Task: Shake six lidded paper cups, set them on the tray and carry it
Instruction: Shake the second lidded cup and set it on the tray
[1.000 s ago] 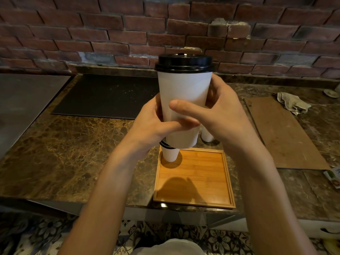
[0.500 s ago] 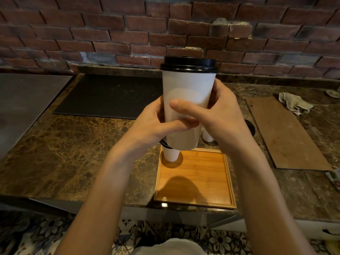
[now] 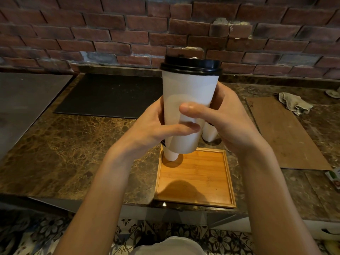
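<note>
The held cup [image 3: 189, 96] hides most of the tray cup [image 3: 171, 155] — only its base shows, at the far left corner of the tray [image 3: 196, 183]. A counter cup [image 3: 209, 134] shows its lower part only, beside the right hand [image 3: 233, 126]. Fingers of the left hand [image 3: 152, 129] and right hand lie behind the held cup. A packet [image 3: 334, 178] is cut off at the right edge — print illegible.

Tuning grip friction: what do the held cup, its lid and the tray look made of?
The held cup: likely paper, matte white; dull wall, no shine. Its lid: probably plastic, black, semi-gloss; highlights along its rim. The tray: bamboo or similar wood, smooth satin; fine striped grain, pale raised edge.
</note>
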The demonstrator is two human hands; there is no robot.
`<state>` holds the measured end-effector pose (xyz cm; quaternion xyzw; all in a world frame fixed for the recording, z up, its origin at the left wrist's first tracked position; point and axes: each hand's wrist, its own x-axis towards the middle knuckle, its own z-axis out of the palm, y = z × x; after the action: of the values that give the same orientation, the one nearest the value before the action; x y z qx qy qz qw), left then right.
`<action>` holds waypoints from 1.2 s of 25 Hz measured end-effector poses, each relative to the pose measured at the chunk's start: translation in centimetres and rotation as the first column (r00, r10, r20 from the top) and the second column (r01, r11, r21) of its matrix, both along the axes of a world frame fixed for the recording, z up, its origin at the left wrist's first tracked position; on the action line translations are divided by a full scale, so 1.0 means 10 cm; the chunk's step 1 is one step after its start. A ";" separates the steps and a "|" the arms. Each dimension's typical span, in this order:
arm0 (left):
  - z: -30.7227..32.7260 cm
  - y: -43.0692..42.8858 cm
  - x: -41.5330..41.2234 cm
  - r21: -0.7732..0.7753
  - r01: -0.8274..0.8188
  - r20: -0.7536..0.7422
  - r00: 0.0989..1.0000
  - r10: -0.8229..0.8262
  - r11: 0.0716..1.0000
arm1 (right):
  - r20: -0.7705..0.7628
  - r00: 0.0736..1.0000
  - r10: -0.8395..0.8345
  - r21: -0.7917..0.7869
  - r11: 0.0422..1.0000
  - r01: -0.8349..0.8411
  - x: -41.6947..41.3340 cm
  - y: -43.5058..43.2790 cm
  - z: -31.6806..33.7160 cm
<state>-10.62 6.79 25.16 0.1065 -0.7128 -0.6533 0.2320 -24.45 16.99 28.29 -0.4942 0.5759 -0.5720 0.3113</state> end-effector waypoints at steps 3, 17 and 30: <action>-0.01 0.00 0.00 0.013 -0.001 -0.010 1.000 0.001 1.000 | -0.023 1.000 -0.002 0.002 1.000 0.002 0.01 0.00 0.00; -0.05 0.03 -0.05 -0.026 -0.179 -0.009 0.984 0.179 0.983 | -0.195 0.952 -0.234 0.008 0.971 0.241 0.13 -0.07 0.02; -0.01 0.03 -0.03 -0.059 -0.157 -0.019 0.988 0.156 0.986 | -0.159 0.948 -0.274 -0.016 0.961 0.275 0.15 -0.05 0.05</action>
<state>-10.90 7.04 25.08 0.1503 -0.7199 -0.6120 0.2909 -22.92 16.46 28.82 -0.4526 0.6639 -0.5664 0.1830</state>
